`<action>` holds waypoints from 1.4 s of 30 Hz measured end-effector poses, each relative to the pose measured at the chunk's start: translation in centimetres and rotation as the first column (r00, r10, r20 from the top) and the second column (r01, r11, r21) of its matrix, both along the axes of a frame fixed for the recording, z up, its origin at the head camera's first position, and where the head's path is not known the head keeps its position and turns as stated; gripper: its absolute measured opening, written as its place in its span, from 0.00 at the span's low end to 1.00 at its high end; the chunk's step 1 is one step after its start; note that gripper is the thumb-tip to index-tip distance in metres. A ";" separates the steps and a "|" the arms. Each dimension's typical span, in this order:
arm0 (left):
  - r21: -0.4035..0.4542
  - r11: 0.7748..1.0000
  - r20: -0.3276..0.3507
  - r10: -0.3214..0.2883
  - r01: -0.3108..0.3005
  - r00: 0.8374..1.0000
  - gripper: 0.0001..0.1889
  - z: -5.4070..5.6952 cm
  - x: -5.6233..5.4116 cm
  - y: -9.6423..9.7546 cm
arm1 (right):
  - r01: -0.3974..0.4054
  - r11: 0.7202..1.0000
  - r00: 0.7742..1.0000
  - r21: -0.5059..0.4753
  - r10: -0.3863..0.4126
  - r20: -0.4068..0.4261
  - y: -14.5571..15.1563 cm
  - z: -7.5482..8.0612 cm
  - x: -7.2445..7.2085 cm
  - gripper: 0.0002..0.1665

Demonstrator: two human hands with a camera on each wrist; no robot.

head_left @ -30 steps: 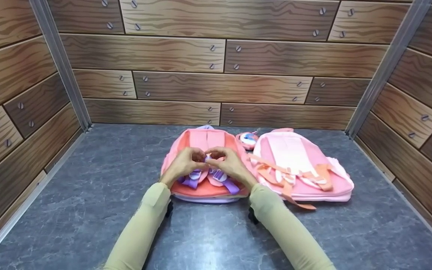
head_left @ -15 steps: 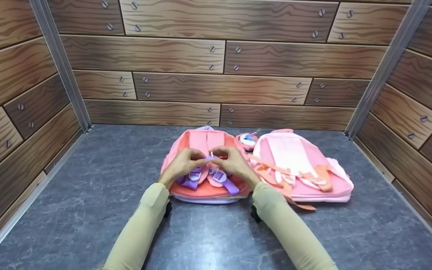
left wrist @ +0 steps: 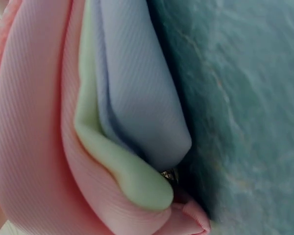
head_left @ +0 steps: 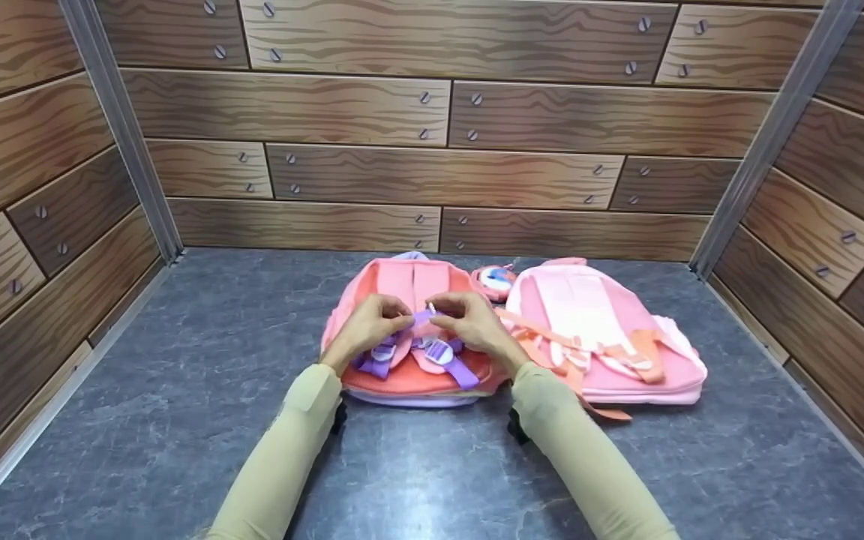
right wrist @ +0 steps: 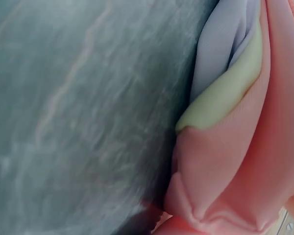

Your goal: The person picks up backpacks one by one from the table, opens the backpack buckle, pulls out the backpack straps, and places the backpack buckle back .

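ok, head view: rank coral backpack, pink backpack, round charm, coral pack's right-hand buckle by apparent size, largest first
1. Pink backpack and coral backpack: too alike to rank, the coral one partly covered
2. Round charm
3. Right-hand buckle

Pale khaki long sleeves, black wrist pieces

A person's L hand and R hand, khaki sleeves above, pinch a purple strap over a coral backpack on a grey surface; pink backpack w/ orange straps just to the R, sm. round item btwn bags.
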State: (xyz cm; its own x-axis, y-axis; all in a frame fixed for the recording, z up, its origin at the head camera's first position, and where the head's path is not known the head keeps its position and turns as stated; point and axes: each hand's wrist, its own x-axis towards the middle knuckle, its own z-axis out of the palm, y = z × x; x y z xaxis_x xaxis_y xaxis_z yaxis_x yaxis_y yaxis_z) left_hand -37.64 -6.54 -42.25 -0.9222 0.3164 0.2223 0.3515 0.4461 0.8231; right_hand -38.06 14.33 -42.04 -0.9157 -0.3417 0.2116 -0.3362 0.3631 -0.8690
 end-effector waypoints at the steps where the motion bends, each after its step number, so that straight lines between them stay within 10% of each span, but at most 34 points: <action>1: -0.006 1.000 -0.006 0.008 -0.008 1.000 0.06 0.0 0.0 0.1 | -0.002 1.000 1.000 0.000 0.002 -0.001 0.1 0.0 0.0 0.21; 11: -0.046 0.995 -0.052 0.088 -0.091 0.995 0.09 -0.3 0.0 0.8 | 0.036 0.998 0.999 0.047 -0.038 0.032 1.1 0.1 0.1 0.21; 42: -0.040 0.996 -0.029 0.080 -0.081 0.996 0.05 -0.3 0.0 0.9 | 0.009 0.993 1.000 0.114 -0.009 0.003 3.5 0.0 -1.1 0.22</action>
